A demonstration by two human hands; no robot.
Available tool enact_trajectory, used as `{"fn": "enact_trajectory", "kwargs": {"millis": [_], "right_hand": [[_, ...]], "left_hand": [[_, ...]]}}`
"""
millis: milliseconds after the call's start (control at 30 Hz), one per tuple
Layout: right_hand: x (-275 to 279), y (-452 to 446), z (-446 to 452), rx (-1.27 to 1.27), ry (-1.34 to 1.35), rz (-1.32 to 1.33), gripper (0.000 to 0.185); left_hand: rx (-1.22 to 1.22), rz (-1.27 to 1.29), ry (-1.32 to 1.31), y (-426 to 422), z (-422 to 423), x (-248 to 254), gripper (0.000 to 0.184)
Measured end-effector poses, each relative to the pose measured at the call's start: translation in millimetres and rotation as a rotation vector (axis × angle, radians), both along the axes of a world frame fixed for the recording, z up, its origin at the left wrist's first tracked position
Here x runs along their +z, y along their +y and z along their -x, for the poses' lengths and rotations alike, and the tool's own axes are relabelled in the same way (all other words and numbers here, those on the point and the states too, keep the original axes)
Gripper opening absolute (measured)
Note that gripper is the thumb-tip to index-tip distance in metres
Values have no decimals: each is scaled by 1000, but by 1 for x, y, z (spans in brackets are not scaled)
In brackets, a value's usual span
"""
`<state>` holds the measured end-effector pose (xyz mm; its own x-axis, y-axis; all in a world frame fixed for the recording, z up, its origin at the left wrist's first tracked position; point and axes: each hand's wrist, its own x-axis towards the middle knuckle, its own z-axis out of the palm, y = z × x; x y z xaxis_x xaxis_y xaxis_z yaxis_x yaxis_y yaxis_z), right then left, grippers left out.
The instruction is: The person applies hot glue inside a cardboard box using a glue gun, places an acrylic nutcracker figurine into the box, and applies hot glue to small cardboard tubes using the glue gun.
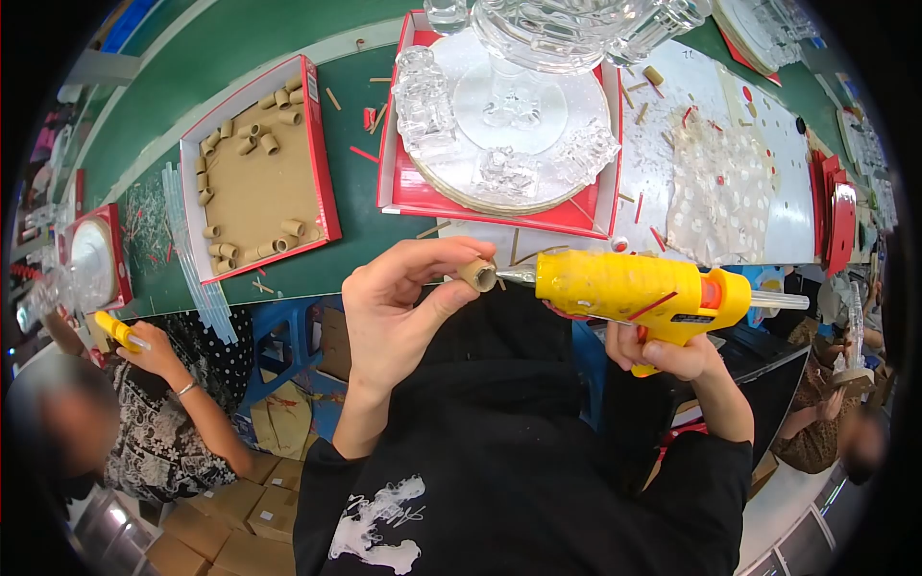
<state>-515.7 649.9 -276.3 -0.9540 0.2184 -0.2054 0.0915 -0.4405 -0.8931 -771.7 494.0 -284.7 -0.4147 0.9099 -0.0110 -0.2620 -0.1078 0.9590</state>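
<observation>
Between thumb and fingers, my left hand (399,302) pinches a short brown cardboard tube (478,276), its open end turned toward the right. My right hand (669,353) is wrapped round the handle of a yellow hot glue gun (629,288). The gun's metal nozzle (519,275) points left and is right at the tube's rim; I cannot tell whether it touches. A clear glue stick (778,300) sticks out of the gun's back end. Beyond my hands, a red box (389,192) bears a round white disc (447,178) with clear glass-like pieces (425,101) on it.
A red-edged tray (329,182) at the left holds several cardboard tubes. Clear glue sticks (192,259) lie beside it. To the right is a dotted, glue-marked sheet (720,182). One person holds another yellow glue gun (120,331) at the left; another person works at the far right.
</observation>
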Motion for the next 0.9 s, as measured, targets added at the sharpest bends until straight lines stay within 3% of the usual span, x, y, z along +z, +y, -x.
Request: {"fn": "enact_trajectory", "kwargs": {"millis": [233, 300, 433, 633, 700, 833, 900], "right_hand": [[-2, 3, -1, 23, 0, -33, 37], [0, 6, 0, 61, 57, 22, 16], [3, 5, 1, 22, 35, 70, 16], [9, 4, 3, -8, 45, 123, 42], [10, 2, 5, -314, 83, -21, 63], [21, 27, -6, -581, 118, -41, 34], [25, 37, -10, -715, -18, -42, 32]], "left_hand": [[7, -1, -27, 0, -1, -2, 27], [4, -7, -38, 0, -2, -1, 28], [10, -4, -47, 1, -3, -2, 28], [107, 59, 3, 0, -2, -1, 30], [83, 29, 18, -1, 2, -6, 31], [42, 24, 14, -3, 2, -4, 31], [31, 9, 5, -5, 2, -4, 31]]}}
